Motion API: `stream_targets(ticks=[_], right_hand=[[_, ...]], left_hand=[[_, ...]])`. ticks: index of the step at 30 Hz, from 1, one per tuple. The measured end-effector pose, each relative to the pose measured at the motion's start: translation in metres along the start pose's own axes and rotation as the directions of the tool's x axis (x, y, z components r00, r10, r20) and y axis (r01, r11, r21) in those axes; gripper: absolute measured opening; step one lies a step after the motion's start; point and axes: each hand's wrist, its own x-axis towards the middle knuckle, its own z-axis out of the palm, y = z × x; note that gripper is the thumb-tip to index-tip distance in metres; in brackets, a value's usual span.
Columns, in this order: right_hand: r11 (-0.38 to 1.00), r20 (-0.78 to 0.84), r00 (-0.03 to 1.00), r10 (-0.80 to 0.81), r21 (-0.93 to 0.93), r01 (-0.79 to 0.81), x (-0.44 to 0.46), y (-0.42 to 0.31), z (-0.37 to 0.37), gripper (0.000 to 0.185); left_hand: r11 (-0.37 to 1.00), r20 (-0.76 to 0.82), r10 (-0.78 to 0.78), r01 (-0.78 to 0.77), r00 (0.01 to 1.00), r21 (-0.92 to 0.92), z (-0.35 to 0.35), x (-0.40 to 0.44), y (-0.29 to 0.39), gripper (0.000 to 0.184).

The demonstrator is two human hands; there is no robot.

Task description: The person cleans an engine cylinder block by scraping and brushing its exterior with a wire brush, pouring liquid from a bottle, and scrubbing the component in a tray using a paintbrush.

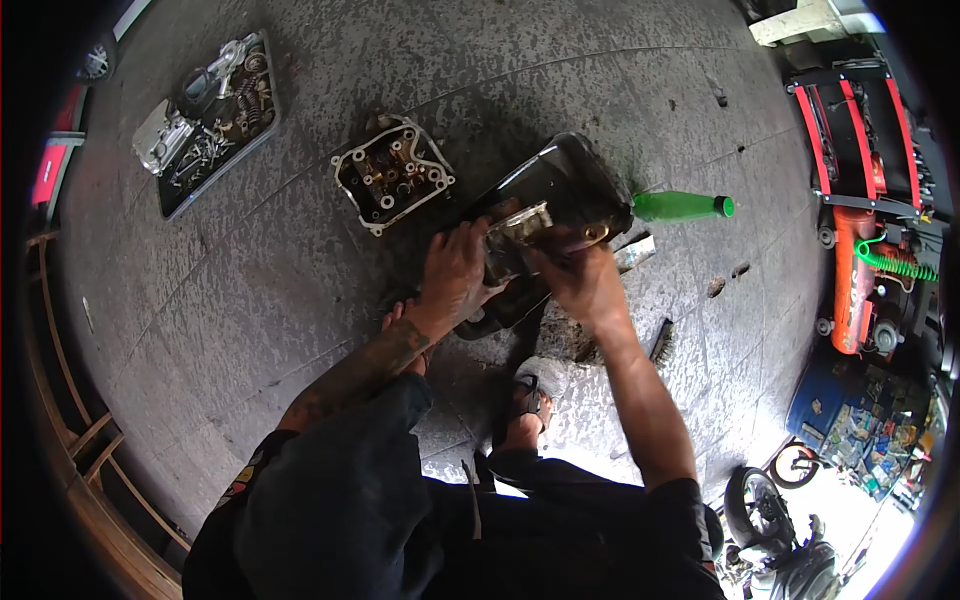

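A metal engine part [522, 226] is held over a dark tray [575, 165] on the floor. My left hand [458, 272] is wrapped round the part's left side. At its right, my right hand [585, 285] is closed, with its fingertips low over the tray; what they grip is hidden. Left of the tray lies an oily metal cover [393, 176] with its open side up. A green bottle [682, 206] lies on its side, right of the tray. Near my right hand are a pale packet [634, 253] and a brush [662, 342].
A tray of metal parts and bolts [222, 158] sits at the upper left. At the right stand a red tool rack [860, 140] and an orange compressor tank [852, 280]. A motorcycle [775, 520] is at the lower right, and wooden framing [110, 520] runs along the left edge.
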Motion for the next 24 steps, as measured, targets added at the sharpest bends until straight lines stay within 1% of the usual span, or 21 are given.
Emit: stream_targets(ticks=[2, 4, 6, 7, 8, 9, 10, 11, 12, 14, 15, 17, 18, 19, 20, 21, 22, 23, 24], right_hand=[[0.996, 0.019, 0.996, -0.091, 0.011, 0.091, 0.004, 0.001, -0.007, 0.019], [0.998, 0.013, 0.998, -0.054, -0.025, 0.054, 0.015, 0.002, 0.001, 0.018], [0.982, -0.142, 0.972, -0.185, -0.004, 0.187, 0.027, 0.007, 0.021, 0.018], [0.955, -0.165, 0.944, -0.285, 0.037, 0.295, 0.032, 0.007, 0.025, 0.017], [0.953, -0.169, 0.943, -0.287, 0.045, 0.298, 0.028, 0.009, 0.022, 0.017], [0.967, -0.060, 0.966, -0.253, -0.052, 0.250, 0.017, 0.011, 0.015, 0.016], [0.964, 0.048, 0.977, -0.209, -0.155, 0.214, 0.008, 0.008, 0.011, 0.016], [0.937, -0.053, 0.937, -0.344, -0.084, 0.340, 0.001, 0.002, 0.010, 0.017], [0.938, -0.047, 0.938, -0.342, -0.084, 0.338, 0.003, 0.005, 0.011, 0.017], [0.990, -0.018, 0.992, -0.127, 0.052, 0.128, 0.005, 0.014, 0.010, 0.015], [0.992, -0.056, 0.991, -0.123, -0.038, 0.121, 0.014, 0.000, 0.009, 0.014], [0.993, -0.083, 0.991, -0.107, -0.065, 0.102, 0.039, 0.001, 0.022, 0.015], [0.993, -0.111, 0.990, -0.092, -0.086, 0.082, 0.045, 0.003, 0.028, 0.015], [0.997, -0.150, 0.986, -0.076, -0.019, 0.074, 0.044, 0.005, 0.030, 0.013], [0.997, -0.150, 0.985, -0.083, -0.012, 0.082, 0.036, 0.008, 0.027, 0.013], [0.975, -0.119, 0.969, -0.218, -0.059, 0.213, 0.022, 0.011, 0.022, 0.013], [0.934, -0.081, 0.933, -0.351, -0.104, 0.342, 0.009, 0.013, 0.016, 0.013], [0.967, -0.067, 0.965, -0.253, -0.049, 0.250, -0.007, 0.015, 0.013, 0.015], [0.968, -0.063, 0.967, -0.246, -0.054, 0.243, -0.010, 0.022, 0.006, 0.015]], left_hand=[[0.999, 0.006, 0.030, -0.030, 1.000, 0.026, -0.001, 0.003, 0.004, 0.094], [1.000, 0.019, 0.023, -0.024, 1.000, 0.020, -0.003, 0.007, 0.003, 0.094], [1.000, 0.049, 0.012, -0.013, 0.999, 0.017, -0.002, 0.001, 0.007, 0.094], [1.000, 0.061, -0.015, 0.016, 0.998, -0.015, -0.002, 0.003, 0.006, 0.094], [0.998, 0.075, -0.046, 0.050, 0.996, -0.043, -0.004, 0.004, 0.003, 0.094], [0.998, 0.079, -0.052, 0.055, 0.996, -0.035, -0.005, 0.003, 0.002, 0.094], [1.000, 0.038, -0.019, 0.020, 0.999, -0.012, -0.005, 0.003, 0.003, 0.093], [1.000, -0.003, 0.015, -0.015, 1.000, 0.010, -0.004, 0.004, 0.003, 0.093], [1.000, -0.002, 0.010, -0.010, 1.000, 0.007, -0.004, 0.004, 0.003, 0.093], [1.000, 0.064, -0.003, 0.005, 0.998, -0.029, -0.004, 0.005, 0.006, 0.093], [1.000, 0.062, 0.005, -0.003, 0.998, -0.031, -0.002, 0.006, 0.006, 0.093], [0.998, -0.027, 0.044, -0.043, 0.999, 0.036, 0.002, 0.002, 0.004, 0.091], [0.998, -0.023, 0.052, -0.051, 0.998, 0.043, 0.001, 0.000, 0.004, 0.091], [0.999, -0.016, 0.030, -0.030, 0.999, 0.012, 0.000, 0.002, 0.002, 0.091], [1.000, -0.009, -0.003, 0.003, 1.000, -0.022, 0.000, 0.003, 0.000, 0.091], [1.000, -0.010, -0.018, 0.018, 1.000, -0.017, -0.001, 0.002, 0.000, 0.091], [1.000, -0.038, 0.014, -0.015, 0.999, -0.002, -0.001, 0.003, 0.000, 0.090], [0.999, -0.062, 0.053, -0.053, 0.997, 0.009, -0.001, 0.004, 0.001, 0.089], [0.999, -0.059, 0.049, -0.050, 0.997, 0.000, -0.002, 0.004, 0.003, 0.089]])
